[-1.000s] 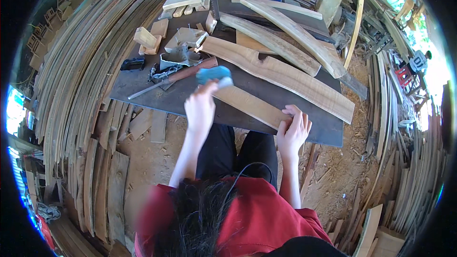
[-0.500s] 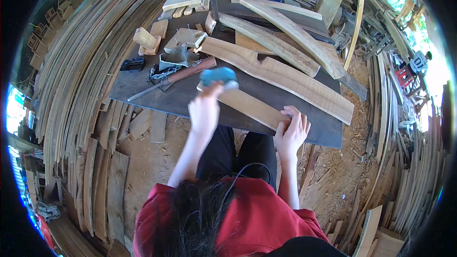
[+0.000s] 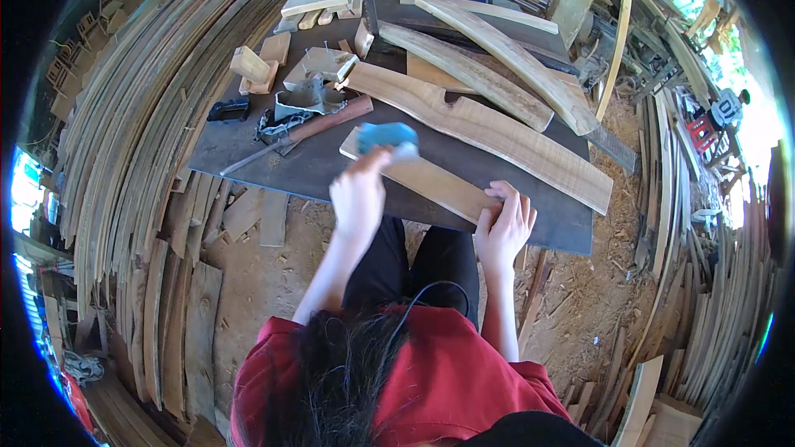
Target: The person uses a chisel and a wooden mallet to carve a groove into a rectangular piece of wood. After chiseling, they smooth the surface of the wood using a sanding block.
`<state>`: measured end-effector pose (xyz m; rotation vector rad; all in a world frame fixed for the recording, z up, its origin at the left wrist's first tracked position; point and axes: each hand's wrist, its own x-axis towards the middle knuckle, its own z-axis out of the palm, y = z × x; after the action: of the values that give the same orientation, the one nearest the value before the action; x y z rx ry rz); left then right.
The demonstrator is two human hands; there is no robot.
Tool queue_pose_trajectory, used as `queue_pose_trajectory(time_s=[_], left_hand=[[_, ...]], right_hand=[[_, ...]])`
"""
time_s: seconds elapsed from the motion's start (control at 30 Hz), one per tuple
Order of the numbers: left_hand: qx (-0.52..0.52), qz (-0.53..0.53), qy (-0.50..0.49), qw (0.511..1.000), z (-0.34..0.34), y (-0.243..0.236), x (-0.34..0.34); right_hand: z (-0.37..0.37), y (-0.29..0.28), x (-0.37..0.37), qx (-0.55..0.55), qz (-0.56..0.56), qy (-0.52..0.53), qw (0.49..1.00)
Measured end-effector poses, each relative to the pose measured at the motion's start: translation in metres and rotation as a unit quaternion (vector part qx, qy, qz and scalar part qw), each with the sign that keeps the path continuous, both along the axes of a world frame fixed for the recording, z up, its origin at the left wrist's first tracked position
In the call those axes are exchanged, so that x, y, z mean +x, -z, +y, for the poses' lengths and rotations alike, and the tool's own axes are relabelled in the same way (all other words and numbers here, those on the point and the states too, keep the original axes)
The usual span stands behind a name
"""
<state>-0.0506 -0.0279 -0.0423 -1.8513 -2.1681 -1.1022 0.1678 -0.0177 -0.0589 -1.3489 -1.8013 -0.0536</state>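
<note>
My left hand is closed around a blurred teal block with a pale underside, which lies over the left part of a narrow wooden board. Smearing hides exactly what kind of tool the block is. At the board's right end, my right hand grips the wood, its fingers bent over the top and far edge. The board slants along the near side of a dark tabletop.
Beyond the board lies a longer wavy-edged plank. To the left are a wooden-handled tool, crumpled grey sheet material, a black object and several wood blocks. Two curved timbers cross behind. Stacked strips line the left side.
My left hand and the teal block have shifted slightly to the right and nearer along the board. My right hand keeps its grip on the board's end.
</note>
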Motion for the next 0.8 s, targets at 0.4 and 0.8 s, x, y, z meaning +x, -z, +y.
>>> queue_pose_trajectory(time_s=[0.4,0.8], left_hand=[[0.081,0.003,0.111,0.990,-0.019,0.015,0.034],[-0.035,0.013,-0.032,0.999,-0.006,-0.007,0.000]], right_hand=[[0.000,0.000,0.000,-0.003,-0.003,-0.001,1.000],[0.000,0.000,-0.002,0.002,0.000,0.002,1.000]])
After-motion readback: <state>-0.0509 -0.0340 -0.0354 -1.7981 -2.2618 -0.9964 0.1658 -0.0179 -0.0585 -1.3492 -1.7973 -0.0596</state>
